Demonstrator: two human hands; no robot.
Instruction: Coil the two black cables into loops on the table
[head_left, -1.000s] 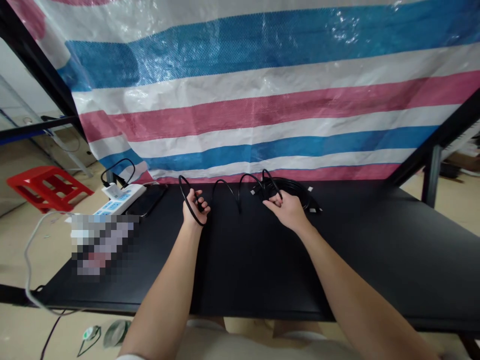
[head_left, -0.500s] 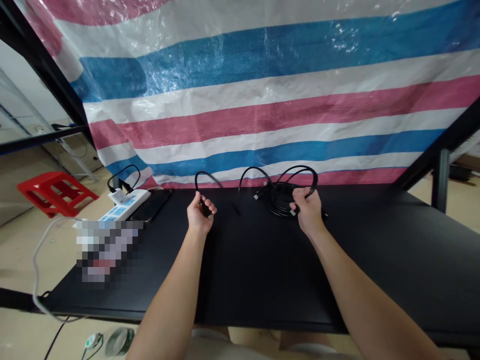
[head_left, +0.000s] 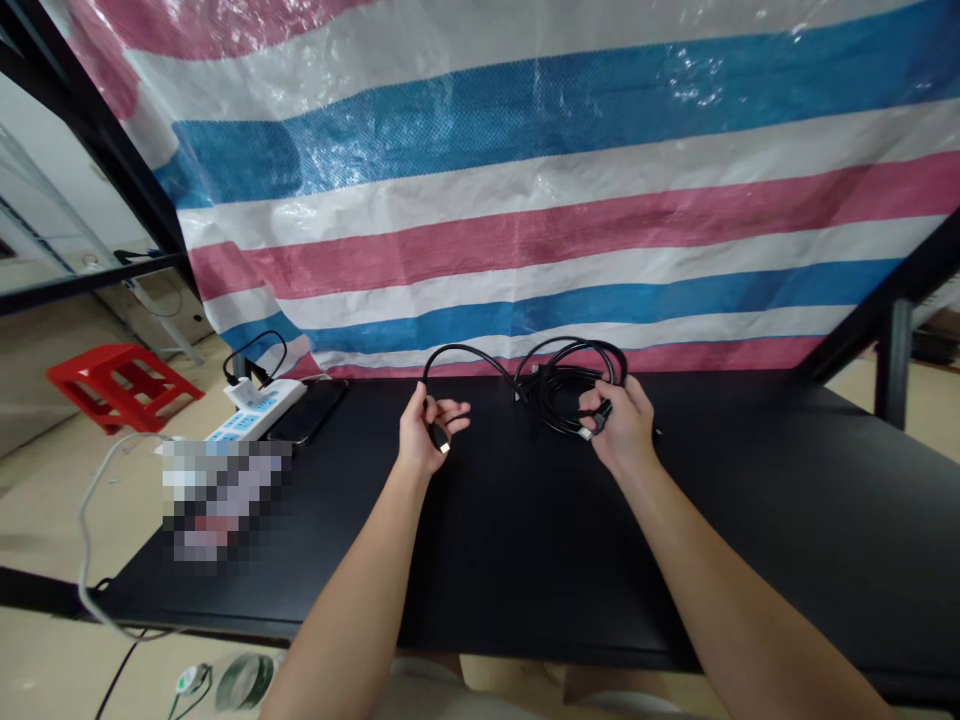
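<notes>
A tangle of black cables [head_left: 553, 395] lies at the back of the black table [head_left: 525, 540], with loops standing up against the striped sheet. My left hand [head_left: 424, 432] is closed on one cable's end, and a plug with a bright metal tip [head_left: 444, 448] shows below its fingers. From there the cable arches across to the tangle. My right hand [head_left: 624, 425] is closed around a black cable at the right side of the tangle. Another plug with a light metal end [head_left: 586, 433] shows by its fingertips.
On the left of the table are a white power strip [head_left: 262, 405] with a charger plugged in, a dark phone [head_left: 309, 412] and a blurred-out patch. A red stool [head_left: 124, 385] stands on the floor beyond. The striped sheet [head_left: 517, 240] hangs behind the table.
My left hand has moved right, toward the tangle, and its cable's metal tip has come into view. The right hand stays by the tangle with its grip slightly shifted.
</notes>
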